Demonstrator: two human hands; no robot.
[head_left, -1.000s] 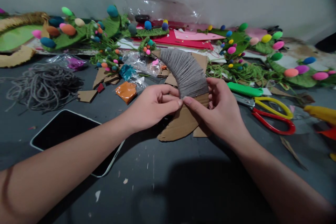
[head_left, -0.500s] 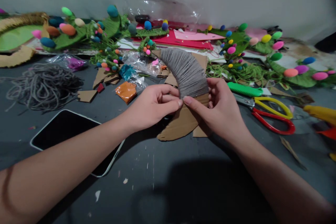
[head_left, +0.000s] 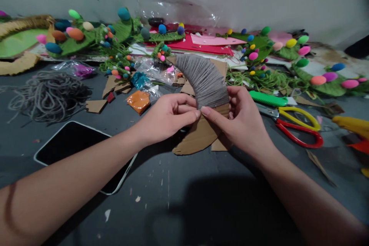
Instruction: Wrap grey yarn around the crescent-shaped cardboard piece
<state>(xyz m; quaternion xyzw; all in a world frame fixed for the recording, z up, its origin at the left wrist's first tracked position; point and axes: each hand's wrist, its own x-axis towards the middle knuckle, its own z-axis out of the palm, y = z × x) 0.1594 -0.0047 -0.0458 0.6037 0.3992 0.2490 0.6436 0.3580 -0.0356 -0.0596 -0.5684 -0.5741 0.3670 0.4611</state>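
Observation:
A crescent of brown cardboard (head_left: 198, 136) is held up over the dark table, its upper part wrapped closely in grey yarn (head_left: 203, 78). My left hand (head_left: 175, 117) pinches the crescent's inner edge at the lowest turns of yarn. From the outer side, my right hand (head_left: 240, 113) grips it, thumb in front and fingers partly hidden behind. Both thumb tips nearly meet at the border between yarn and bare cardboard. The lower, pointed end is unwrapped. To the left lies a loose heap of grey yarn (head_left: 52, 94).
A phone (head_left: 72, 146) lies under my left forearm. Scissors (head_left: 300, 125) and a green cutter (head_left: 269, 98) lie right of my right hand. Behind are cardboard scraps, an orange packet (head_left: 138, 101), red sheets (head_left: 198, 46) and green leaf pieces with coloured balls (head_left: 317, 78).

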